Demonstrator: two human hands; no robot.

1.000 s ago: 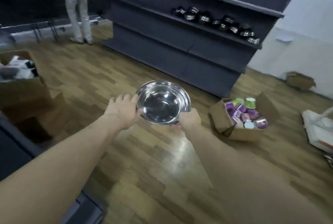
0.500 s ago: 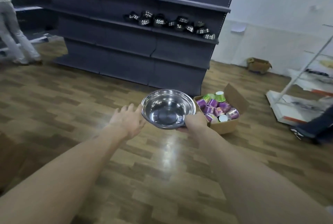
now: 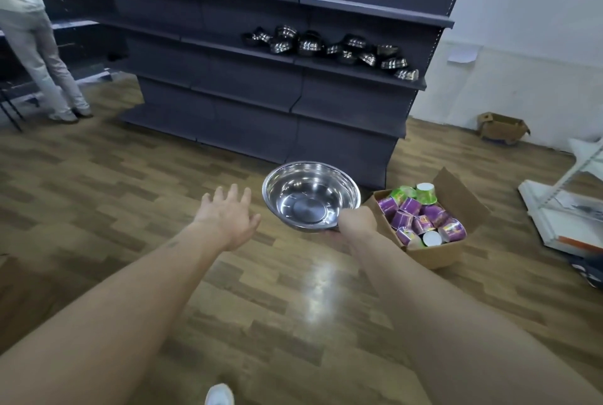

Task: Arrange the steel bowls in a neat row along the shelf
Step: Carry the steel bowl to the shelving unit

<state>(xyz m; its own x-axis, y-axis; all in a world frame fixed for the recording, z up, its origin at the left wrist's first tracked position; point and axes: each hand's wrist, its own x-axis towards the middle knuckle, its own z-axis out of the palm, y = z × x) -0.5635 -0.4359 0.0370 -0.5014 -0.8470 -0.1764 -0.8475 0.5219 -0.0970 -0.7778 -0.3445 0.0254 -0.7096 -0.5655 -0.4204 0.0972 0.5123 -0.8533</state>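
Observation:
A shiny steel bowl (image 3: 311, 196) is held upright in front of me, its hollow facing up. My right hand (image 3: 357, 222) grips its near right rim. My left hand (image 3: 228, 217) hovers just left of the bowl, fingers spread, not touching it. Ahead stands a dark grey shelf unit (image 3: 293, 0). On its middle shelf (image 3: 359, 73) lie several steel bowls (image 3: 329, 45) upside down in a loose, uneven cluster toward the right end.
An open cardboard box (image 3: 456, 205) of purple and green cups sits on the wood floor right of the bowl. A person in light clothes (image 3: 36, 55) stands at far left. A small box (image 3: 502, 127) and a white rack (image 3: 567, 209) lie at right.
My left hand has let go of the bowl and moved slightly away to the left. The view has swung toward the shelf, which now looks nearer.

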